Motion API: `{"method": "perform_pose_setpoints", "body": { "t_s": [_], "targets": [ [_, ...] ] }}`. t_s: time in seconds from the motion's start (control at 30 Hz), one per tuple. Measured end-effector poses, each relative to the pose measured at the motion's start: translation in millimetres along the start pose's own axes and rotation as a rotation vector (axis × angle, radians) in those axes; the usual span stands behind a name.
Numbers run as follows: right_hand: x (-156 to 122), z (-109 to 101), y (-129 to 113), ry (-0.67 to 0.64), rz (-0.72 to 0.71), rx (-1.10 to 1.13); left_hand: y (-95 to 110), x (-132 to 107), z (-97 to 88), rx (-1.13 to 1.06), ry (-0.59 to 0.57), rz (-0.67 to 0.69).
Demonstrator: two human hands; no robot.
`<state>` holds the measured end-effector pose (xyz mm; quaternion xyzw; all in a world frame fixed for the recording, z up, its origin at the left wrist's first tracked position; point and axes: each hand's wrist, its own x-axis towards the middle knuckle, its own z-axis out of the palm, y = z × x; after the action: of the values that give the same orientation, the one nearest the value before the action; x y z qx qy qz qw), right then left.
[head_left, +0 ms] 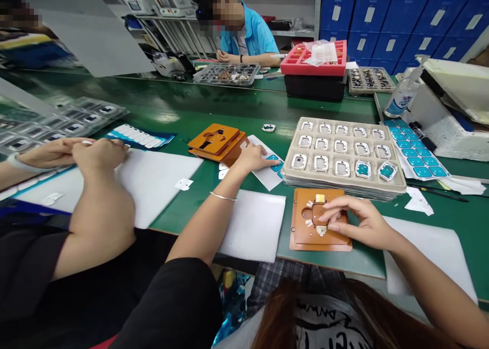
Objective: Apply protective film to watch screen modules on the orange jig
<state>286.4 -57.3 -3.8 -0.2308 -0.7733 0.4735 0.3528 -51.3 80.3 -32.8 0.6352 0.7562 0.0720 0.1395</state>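
Observation:
My left hand [250,158] rests on a white sheet [269,181] with teal stickers [275,166]. Its thumb stretches across the stickers, apart from the other fingers, whose tips are partly hidden. My right hand [353,219] hovers over or touches an orange fixture [300,237], thumb and fingers apart near the rounded recess [317,214] in its middle. I see nothing gripped there. A yellow piece [320,198] and a pale piece [321,231] sit at the recess's ends. Beyond the left hand lie stacked orange plates [214,139].
A beige tray [292,153] of white frames stands behind the fixture; two frames have teal covers. One loose frame [268,128] lies left of it. More teal stickers [420,153] are at right. A co-worker's hands [99,155] work at left; another person [248,30] sits opposite.

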Motion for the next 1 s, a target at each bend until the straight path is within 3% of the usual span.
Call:
{"method": "perform_pose_setpoints", "body": {
  "t_s": [0.23, 0.37, 0.5, 0.57, 0.63, 0.73, 0.8, 0.87, 1.0],
  "targets": [
    [3, -4, -6, -0.011, -0.067, 0.003, 2, -1, 12.0, -0.054, -0.009, -0.133],
    [5, -19, -6, 0.135, -0.087, -0.102, 2, -3, 9.1, -0.105, -0.028, -0.171],
    [8, -45, 4, 0.464, -0.136, -0.631, 6, -12, 5.5, -0.167, -0.011, -0.131],
    [9, -56, 11, 0.501, -0.155, -0.942, 10, -23, 1.2, -0.208, 0.026, -0.090],
    [9, -62, 17, 0.436, -0.138, -1.149, 14, -39, -5.3, -0.261, 0.110, -0.044],
    [10, -61, 22, 0.332, -0.093, -1.285, 16, -64, -14.3, -0.418, 0.404, 0.067],
    [12, -56, 23, 0.281, -0.081, -1.314, 16, -73, -15.6, -0.479, 0.532, 0.131],
    [15, -50, 24, 0.219, -0.087, -1.334, 14, -71, -12.3, -0.384, 0.470, 0.126],
    [20, -45, 28, 0.146, -0.113, -1.327, 7, -48, -0.5, -0.116, 0.140, 0.008]
  ]
}}
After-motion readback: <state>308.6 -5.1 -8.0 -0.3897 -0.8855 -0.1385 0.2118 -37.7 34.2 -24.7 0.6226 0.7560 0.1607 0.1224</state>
